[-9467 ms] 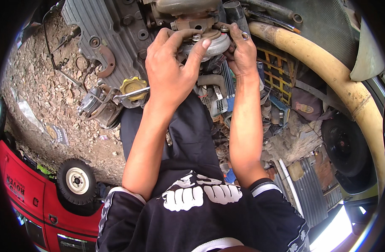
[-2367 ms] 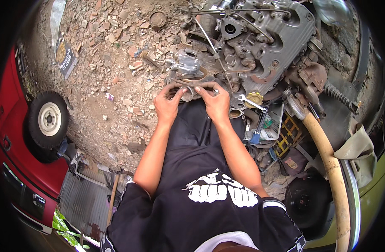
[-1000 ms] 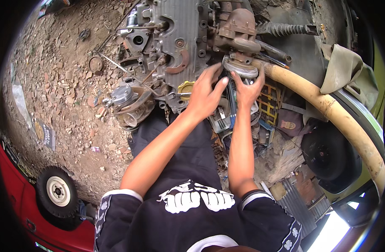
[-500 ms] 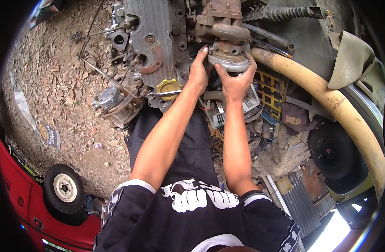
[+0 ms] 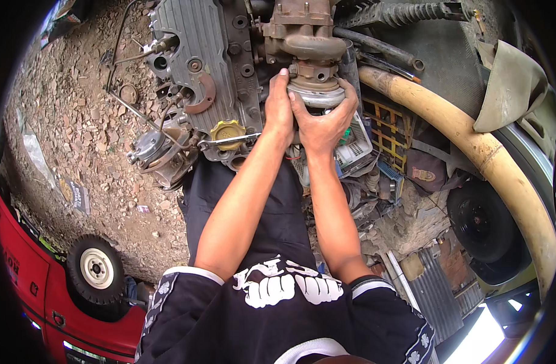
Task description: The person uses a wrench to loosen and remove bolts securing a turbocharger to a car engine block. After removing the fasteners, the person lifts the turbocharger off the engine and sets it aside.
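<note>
While the right hand [image 5: 325,126] has its grip closed around the silver disc [image 5: 322,99], at the near end of the rusty housing [image 5: 305,46], we cannot tell whether the left hand [image 5: 280,112] grips; uneven support, we judge, could tip the disc.

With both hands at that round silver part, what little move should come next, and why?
Perhaps gently test the silver ring for looseness: the right hand grips it, the left hand is at its left side, and whether it is firmly fixed to the rusty housing cannot be seen.
</note>
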`<action>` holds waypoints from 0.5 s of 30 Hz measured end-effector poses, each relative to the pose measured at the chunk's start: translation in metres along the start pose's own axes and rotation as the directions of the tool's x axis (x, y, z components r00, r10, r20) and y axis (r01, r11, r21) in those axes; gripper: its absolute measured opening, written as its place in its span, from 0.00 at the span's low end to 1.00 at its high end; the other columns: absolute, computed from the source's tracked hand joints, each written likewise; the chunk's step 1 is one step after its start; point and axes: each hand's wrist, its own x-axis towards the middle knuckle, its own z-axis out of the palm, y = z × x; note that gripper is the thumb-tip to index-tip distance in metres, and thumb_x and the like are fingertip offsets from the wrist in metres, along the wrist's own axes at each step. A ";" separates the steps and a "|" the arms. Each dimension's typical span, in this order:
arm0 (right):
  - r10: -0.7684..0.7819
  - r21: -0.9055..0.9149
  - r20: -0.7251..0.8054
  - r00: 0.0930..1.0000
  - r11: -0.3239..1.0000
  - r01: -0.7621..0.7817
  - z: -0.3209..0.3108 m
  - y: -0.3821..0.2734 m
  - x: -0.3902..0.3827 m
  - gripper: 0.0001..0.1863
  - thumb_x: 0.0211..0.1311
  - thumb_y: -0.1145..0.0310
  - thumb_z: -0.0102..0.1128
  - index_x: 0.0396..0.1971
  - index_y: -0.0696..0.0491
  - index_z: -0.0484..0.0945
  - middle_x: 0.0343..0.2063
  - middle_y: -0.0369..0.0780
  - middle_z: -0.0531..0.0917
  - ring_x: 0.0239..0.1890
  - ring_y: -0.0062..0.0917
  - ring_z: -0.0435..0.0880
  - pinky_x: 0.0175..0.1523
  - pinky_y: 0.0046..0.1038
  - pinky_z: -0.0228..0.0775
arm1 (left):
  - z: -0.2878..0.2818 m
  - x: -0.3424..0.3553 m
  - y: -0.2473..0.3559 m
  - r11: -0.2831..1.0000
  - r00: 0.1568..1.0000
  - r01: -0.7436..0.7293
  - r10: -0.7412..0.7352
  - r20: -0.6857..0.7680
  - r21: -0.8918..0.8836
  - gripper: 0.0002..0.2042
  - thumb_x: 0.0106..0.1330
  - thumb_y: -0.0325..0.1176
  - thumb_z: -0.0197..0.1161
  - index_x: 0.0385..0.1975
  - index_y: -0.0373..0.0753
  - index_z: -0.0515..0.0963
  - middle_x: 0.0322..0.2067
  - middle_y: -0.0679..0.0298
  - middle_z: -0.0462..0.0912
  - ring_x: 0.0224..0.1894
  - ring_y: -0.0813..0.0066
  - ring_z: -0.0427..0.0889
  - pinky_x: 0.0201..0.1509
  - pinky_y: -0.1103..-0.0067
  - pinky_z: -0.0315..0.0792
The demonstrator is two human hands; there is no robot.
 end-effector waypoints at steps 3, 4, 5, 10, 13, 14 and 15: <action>-0.014 0.079 -0.001 1.000 0.997 0.014 0.004 0.005 0.002 0.50 0.41 0.47 0.85 0.59 0.59 0.66 0.51 0.50 0.73 0.55 0.48 0.74 0.62 0.48 0.66 | -0.002 0.000 -0.003 0.999 0.999 0.008 -0.007 -0.039 0.037 0.24 0.78 0.51 0.51 0.59 0.36 0.72 0.56 0.58 0.79 0.60 0.66 0.76 0.67 0.68 0.68; -0.007 0.123 0.010 1.000 0.992 0.006 0.004 0.010 0.003 0.50 0.42 0.47 0.85 0.58 0.59 0.66 0.51 0.50 0.73 0.56 0.48 0.74 0.62 0.48 0.66 | -0.003 0.001 -0.004 0.996 0.998 -0.011 0.016 -0.064 0.084 0.24 0.77 0.52 0.51 0.59 0.37 0.72 0.55 0.58 0.78 0.60 0.66 0.75 0.67 0.68 0.68; 0.098 0.270 0.100 0.990 0.955 -0.121 0.001 0.017 0.002 0.50 0.47 0.45 0.81 0.62 0.60 0.65 0.54 0.49 0.74 0.58 0.42 0.74 0.65 0.43 0.66 | 0.004 -0.008 -0.001 0.971 0.987 -0.069 0.100 -0.127 0.231 0.24 0.77 0.53 0.52 0.58 0.38 0.69 0.56 0.61 0.74 0.61 0.66 0.73 0.65 0.65 0.68; 0.289 0.707 0.483 0.826 0.428 -0.563 0.002 0.049 0.002 0.51 0.55 0.42 0.71 0.68 0.61 0.61 0.60 0.46 0.72 0.63 0.32 0.71 0.69 0.36 0.62 | 0.011 -0.044 -0.002 0.842 0.921 -0.187 0.330 -0.208 0.506 0.41 0.64 0.59 0.71 0.62 0.32 0.62 0.57 0.45 0.69 0.61 0.54 0.69 0.69 0.65 0.61; 0.271 0.727 0.513 0.815 0.367 -0.580 0.002 0.053 0.002 0.49 0.55 0.44 0.71 0.69 0.58 0.62 0.60 0.46 0.72 0.63 0.33 0.72 0.70 0.36 0.62 | 0.005 -0.042 -0.005 0.874 0.905 -0.221 0.349 -0.244 0.432 0.51 0.61 0.58 0.75 0.70 0.33 0.50 0.62 0.43 0.66 0.65 0.55 0.68 0.70 0.65 0.61; 0.290 0.719 0.532 0.796 0.342 -0.605 0.000 0.051 0.003 0.49 0.55 0.44 0.71 0.69 0.59 0.62 0.60 0.46 0.73 0.63 0.33 0.72 0.70 0.35 0.62 | 0.003 -0.041 0.002 0.919 0.915 -0.201 0.300 -0.270 0.341 0.55 0.60 0.58 0.75 0.73 0.34 0.44 0.64 0.42 0.65 0.67 0.56 0.66 0.72 0.65 0.60; 0.309 0.710 0.550 0.776 0.316 -0.629 -0.002 0.049 0.004 0.49 0.55 0.45 0.71 0.69 0.59 0.62 0.60 0.45 0.73 0.63 0.32 0.72 0.70 0.35 0.62 | -0.001 -0.034 0.008 0.938 0.932 -0.188 0.264 -0.249 0.291 0.56 0.61 0.57 0.75 0.74 0.34 0.42 0.64 0.42 0.64 0.67 0.57 0.67 0.72 0.65 0.60</action>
